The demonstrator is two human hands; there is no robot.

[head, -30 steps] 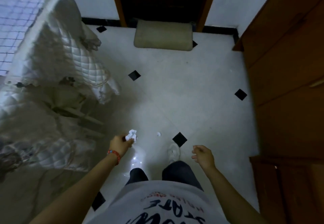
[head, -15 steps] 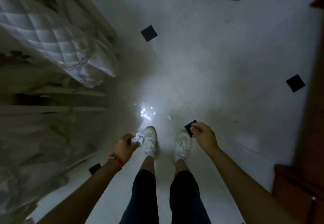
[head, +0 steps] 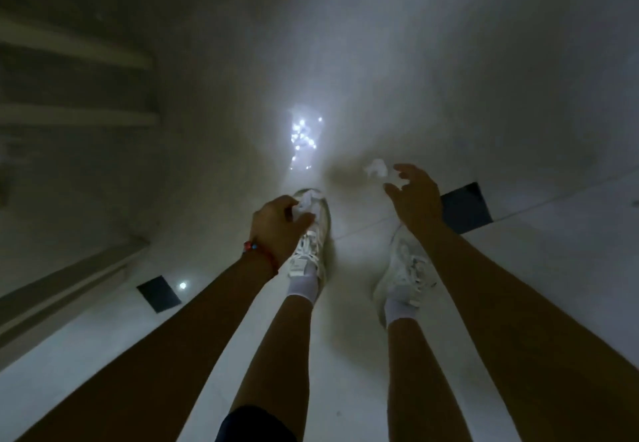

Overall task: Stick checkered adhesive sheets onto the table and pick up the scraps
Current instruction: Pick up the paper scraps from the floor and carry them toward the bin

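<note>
Scraps first: one small crumpled white scrap (head: 375,167) lies on the pale floor (head: 518,78), just ahead of the right hand (head: 415,196) and a bit beyond the toes of the shoes. That hand hangs right beside it with fingers and thumb spread and lightly curved, tips near the paper, and I can't tell if any of them are actually touching it (the picture is pretty dim and soft). A second wad of crumpled white scraps (head: 306,201) sits in the left hand (head: 276,225), pinched between the thumb and curled fingers, hovering over the toe of the left white sneaker (head: 311,251). The left wrist has a red bracelet (head: 261,256) on it. The right white sneaker (head: 403,269) stands partly under the right forearm, both feet in white socks, planted on the floor. A dark diamond-shaped tile (head: 466,208) shows just right of the right hand, and another dark tile inset (head: 159,293) sits lower left near the left forearm. A cluster of bright light reflections (head: 304,137) glints on the floor ahead of the left foot. Over on the left edge are some pale horizontal slats (head: 76,116), too murky to identify.
</note>
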